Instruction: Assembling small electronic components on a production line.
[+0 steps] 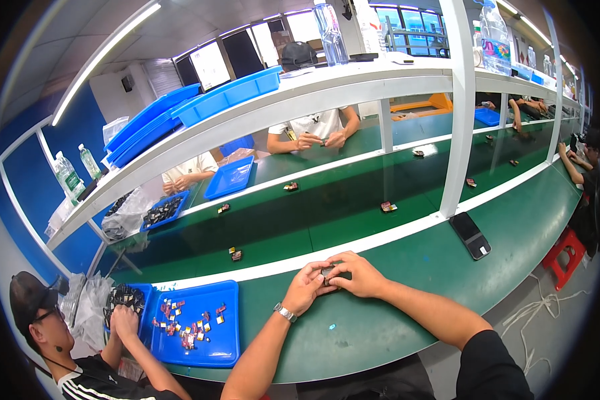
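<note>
My left hand and my right hand meet over the green bench, near its white edge strip. Between their fingertips they pinch a small dark part with a greyish face. The fingers cover most of it, so its exact kind does not show. To the left of my left forearm sits a blue tray holding several small red, yellow and white pieces in a loose scatter.
Beyond the strip, a dark green conveyor carries small parts. A black phone lies to the right, by a white post. At left, a co-worker's hands work beside a tray of black parts. A shelf spans above.
</note>
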{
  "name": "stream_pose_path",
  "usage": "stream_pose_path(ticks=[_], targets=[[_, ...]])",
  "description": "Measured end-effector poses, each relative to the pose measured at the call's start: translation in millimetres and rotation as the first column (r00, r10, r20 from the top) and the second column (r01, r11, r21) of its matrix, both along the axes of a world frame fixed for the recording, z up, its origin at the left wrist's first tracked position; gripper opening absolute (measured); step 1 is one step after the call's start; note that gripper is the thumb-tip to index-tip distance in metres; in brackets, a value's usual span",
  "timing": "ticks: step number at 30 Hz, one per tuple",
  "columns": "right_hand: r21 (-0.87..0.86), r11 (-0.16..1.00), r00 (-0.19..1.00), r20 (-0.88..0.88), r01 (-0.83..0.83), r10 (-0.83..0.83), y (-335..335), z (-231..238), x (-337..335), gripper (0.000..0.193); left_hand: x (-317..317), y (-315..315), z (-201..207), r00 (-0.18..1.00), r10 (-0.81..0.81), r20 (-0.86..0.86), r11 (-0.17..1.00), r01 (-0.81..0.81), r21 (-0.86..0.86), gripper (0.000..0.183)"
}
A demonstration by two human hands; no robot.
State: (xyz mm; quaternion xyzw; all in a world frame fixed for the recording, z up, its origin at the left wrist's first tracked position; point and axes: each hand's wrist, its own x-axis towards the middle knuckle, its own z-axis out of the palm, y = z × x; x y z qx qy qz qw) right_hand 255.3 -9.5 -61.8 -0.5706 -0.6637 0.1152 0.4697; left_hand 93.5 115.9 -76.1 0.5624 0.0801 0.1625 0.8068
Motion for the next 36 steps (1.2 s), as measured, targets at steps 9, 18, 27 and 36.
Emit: stream_pose_path(ticks=[9,18,27,36], targets=[[0.124,0.977,0.985,-0.006,0.174,-0.175,3.4,-1.2,-12.2,0.013,5.1,1.5,1.2,0.999,0.030,0.023,1.000,-0.030,0.004,0.024],[0.080,0.987,0.981,-0.148,0.140,-0.127,5.4,-1.0,-7.6,0.012,5.3,6.3,-6.2,0.997,0.080,-0.018,0.995,-0.079,0.057,0.010],[-0.050,0.998,0.905,-0.422,0.030,-0.048,8.5,-7.8,-6.4,0.014,5.4,4.2,-4.1,0.998,0.063,-0.013,0.991,-0.061,0.119,0.011],[0.127,0.980,0.984,0.075,0.151,-0.161,2.2,4.7,-9.3,0.012,5.8,3.2,-0.3,0.999,0.044,0.001,0.998,-0.044,0.048,0.024]])
